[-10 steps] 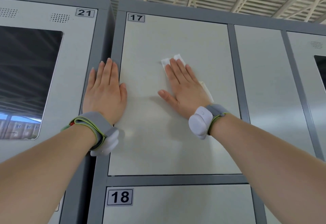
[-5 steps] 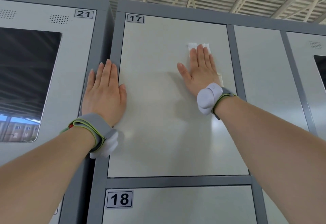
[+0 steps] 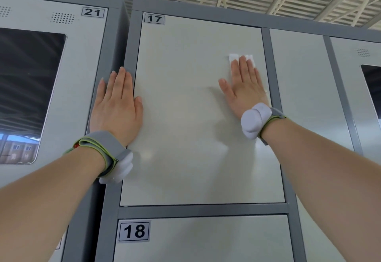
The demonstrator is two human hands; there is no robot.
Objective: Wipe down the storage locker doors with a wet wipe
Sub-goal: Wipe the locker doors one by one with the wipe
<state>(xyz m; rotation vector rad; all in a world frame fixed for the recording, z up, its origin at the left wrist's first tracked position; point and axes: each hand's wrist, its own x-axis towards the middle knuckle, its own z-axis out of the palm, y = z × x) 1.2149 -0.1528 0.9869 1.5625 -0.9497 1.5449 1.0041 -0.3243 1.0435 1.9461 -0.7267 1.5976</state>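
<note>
Two flat hands, fingers (image 3: pixel 244 66) straight and together. Left hand (image 3: pixel 116 107) braces; right hand (image 3: pixel 245 88) has slid the wipe (image 3: pixel 234 57) to the right edge of door 17 (image 3: pixel 185 127), so the upper band's probably covered.

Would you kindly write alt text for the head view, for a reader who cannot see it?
A right hand presses a white wet wipe flat against the upper right of locker door 17. The left hand rests flat on its left edge; door 18 sits below.

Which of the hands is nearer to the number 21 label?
Left. The left hand lies below the number 21 label; the right hand presses the wet wipe far rightward, on door 17.
</note>
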